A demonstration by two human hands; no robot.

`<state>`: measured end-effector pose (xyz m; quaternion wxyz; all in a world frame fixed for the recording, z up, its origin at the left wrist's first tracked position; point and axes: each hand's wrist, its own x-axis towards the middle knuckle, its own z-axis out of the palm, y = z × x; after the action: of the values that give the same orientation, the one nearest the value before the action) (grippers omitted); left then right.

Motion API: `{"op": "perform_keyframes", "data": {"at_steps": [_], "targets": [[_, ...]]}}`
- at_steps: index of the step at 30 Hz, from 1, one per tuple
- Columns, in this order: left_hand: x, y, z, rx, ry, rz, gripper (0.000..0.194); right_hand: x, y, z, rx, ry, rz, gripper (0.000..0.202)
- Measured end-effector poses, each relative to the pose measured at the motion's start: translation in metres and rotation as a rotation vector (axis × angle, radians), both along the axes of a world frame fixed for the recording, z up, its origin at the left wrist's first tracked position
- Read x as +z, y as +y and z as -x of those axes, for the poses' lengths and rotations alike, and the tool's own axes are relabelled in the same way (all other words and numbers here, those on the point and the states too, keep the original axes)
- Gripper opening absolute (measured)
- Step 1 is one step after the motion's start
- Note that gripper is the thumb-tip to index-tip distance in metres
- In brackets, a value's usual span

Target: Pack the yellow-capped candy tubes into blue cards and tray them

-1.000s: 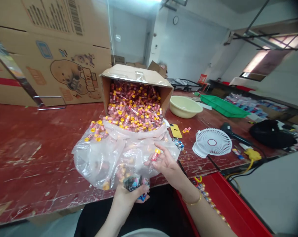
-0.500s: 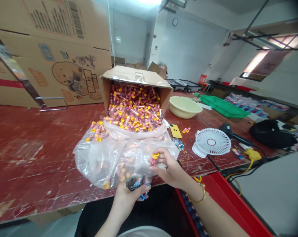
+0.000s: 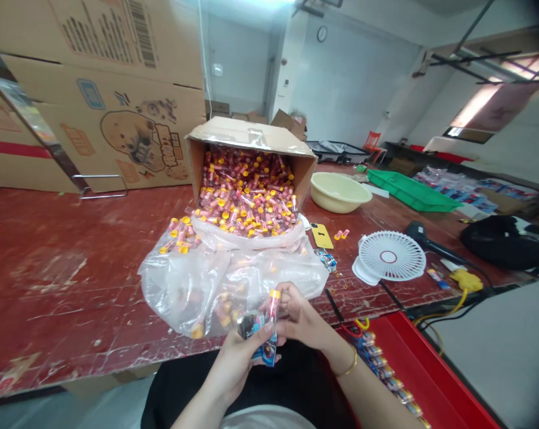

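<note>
My left hand (image 3: pixel 234 360) is closed on a dark-and-blue printed packet (image 3: pixel 265 353), its thumb across the front. In my right hand (image 3: pixel 304 320) is a small clear tube (image 3: pixel 273 306) with a yellow cap and pinkish-red contents. The tube stands nearly upright against the packet, its lower end by my left thumb. Behind my hands, a translucent plastic bag (image 3: pixel 175 292) spreads out from a cardboard box (image 3: pixel 251 132) lying open towards me. Many similar yellow-capped tubes (image 3: pixel 246 202) fill the box, and several more lie on the bag's left part.
A red tray (image 3: pixel 430 363) with a row of packets is at lower right. On the red table are a yellow phone (image 3: pixel 321 236), white fan (image 3: pixel 389 257), cream basin (image 3: pixel 338 199), green tray (image 3: pixel 412 190) and yellow plug (image 3: pixel 468 281) with cables. A large printed carton (image 3: pixel 86 137) stands left.
My right hand has moved down and slightly left, bringing the tube against the packet in my left hand. The view has shifted a little, and more of the red tray's packets show.
</note>
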<state>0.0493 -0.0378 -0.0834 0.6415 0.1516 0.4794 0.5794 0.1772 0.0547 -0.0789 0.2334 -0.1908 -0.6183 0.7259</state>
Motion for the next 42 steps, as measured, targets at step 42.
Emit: {"op": "perform_keyframes", "data": {"at_steps": [42], "targets": [[-0.015,0.007,-0.017,-0.218,0.196,0.111,0.053,-0.138,-0.004,-0.221,-1.232,-0.988,-0.485,0.061]]}}
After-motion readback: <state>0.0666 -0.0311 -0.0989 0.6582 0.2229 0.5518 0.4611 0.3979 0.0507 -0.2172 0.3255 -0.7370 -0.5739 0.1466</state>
